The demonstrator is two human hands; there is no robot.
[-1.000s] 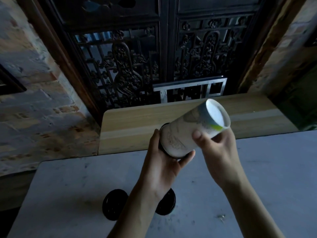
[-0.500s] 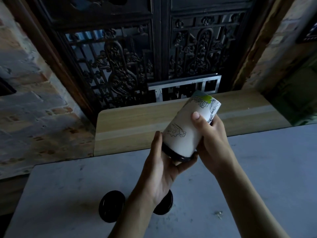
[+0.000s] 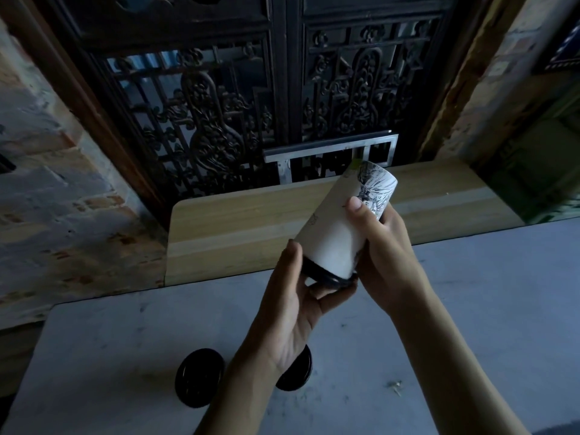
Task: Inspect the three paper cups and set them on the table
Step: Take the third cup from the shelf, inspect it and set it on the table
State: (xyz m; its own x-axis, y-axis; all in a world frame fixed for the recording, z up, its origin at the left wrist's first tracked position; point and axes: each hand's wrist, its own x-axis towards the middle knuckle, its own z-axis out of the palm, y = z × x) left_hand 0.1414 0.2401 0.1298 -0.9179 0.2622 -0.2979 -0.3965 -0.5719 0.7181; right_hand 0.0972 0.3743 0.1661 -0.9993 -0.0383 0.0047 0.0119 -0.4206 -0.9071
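I hold a white paper cup (image 3: 340,229) with black ink drawings, tilted above the grey table (image 3: 470,309). Its black-lidded end points down toward me and its bottom end points up and away. My left hand (image 3: 295,312) cups the black lid (image 3: 326,276) from below. My right hand (image 3: 381,246) grips the cup's side, thumb on top. Two black-lidded cups stand on the table near me: one (image 3: 199,376) to the left of my left forearm, the other (image 3: 296,376) mostly hidden behind that wrist.
A light wooden bench or board (image 3: 244,221) lies beyond the table's far edge. Behind it stands a dark carved wooden door (image 3: 282,89) with a metal frame (image 3: 329,152) leaning on it. Brick wall (image 3: 56,199) is at the left.
The cup has turned in my hands: its far end swung from facing me to pointing up and away, showing the ink drawing. Both hands kept their hold.
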